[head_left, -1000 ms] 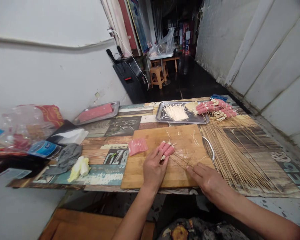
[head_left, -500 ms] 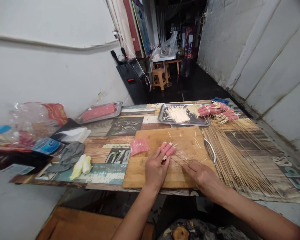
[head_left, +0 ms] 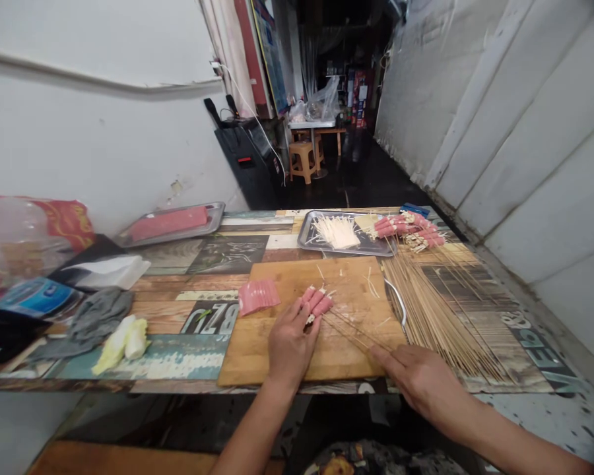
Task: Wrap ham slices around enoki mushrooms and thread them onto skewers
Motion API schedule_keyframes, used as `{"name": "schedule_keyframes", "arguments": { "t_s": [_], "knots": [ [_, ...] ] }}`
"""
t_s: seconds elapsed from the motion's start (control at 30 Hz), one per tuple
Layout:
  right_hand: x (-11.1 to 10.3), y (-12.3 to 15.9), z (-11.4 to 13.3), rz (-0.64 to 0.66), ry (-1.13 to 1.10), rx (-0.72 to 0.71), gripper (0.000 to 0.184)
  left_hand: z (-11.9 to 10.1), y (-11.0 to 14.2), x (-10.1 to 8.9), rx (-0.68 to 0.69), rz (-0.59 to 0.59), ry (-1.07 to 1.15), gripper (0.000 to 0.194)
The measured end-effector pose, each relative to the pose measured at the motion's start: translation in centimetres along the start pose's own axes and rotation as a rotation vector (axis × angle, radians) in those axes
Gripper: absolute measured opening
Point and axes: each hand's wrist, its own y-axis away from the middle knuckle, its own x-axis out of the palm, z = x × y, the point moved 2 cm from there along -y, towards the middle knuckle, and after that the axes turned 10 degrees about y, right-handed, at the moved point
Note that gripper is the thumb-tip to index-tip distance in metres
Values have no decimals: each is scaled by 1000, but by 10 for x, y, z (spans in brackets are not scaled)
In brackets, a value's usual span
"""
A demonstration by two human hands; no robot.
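My left hand [head_left: 291, 343] is closed around pink meat rolls [head_left: 321, 302] with white enoki tips showing at their ends. Thin bamboo skewers [head_left: 350, 332] run from the rolls across the wooden cutting board [head_left: 341, 363]. At their lower right end, my right hand [head_left: 420, 376] has its fingers together on the skewers. Part of its grip is hidden. Sliced pink meat [head_left: 259, 297] lies in an overlapping stack at the board's left edge. A large bundle of loose skewers [head_left: 440, 323] is spread on the table to the right of the board.
Behind the board, a metal tray [head_left: 307, 247] holds enoki mushrooms [head_left: 337, 231]. Finished skewered rolls [head_left: 418, 234] rest at its right. A block of meat [head_left: 171, 223] sits in another tray at the back left. Cabbage leaves [head_left: 123, 343] and a grey cloth [head_left: 96, 323] lie left.
My right hand has moved along the skewers, away from my left hand, toward the lower right. My left hand stays on the rolls. The view has turned slightly right.
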Motion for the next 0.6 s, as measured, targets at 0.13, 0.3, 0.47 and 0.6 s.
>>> {"name": "schedule_keyframes", "arguments": {
  "t_s": [0.13,0.3,0.47,0.6],
  "knots": [
    [8,-1,-1,0,-9,-47,47,-1,-2,-1,12,45,14,34],
    [13,-4,-7,-1,-80,-89,51,-1,-3,-1,14,25,17,29],
    [15,-9,-10,-8,-86,-96,58,-2,-3,0,-4,47,44,32],
    [20,-19,-10,14,-85,-97,59,-1,-2,0,-25,68,14,35]
  ]
}}
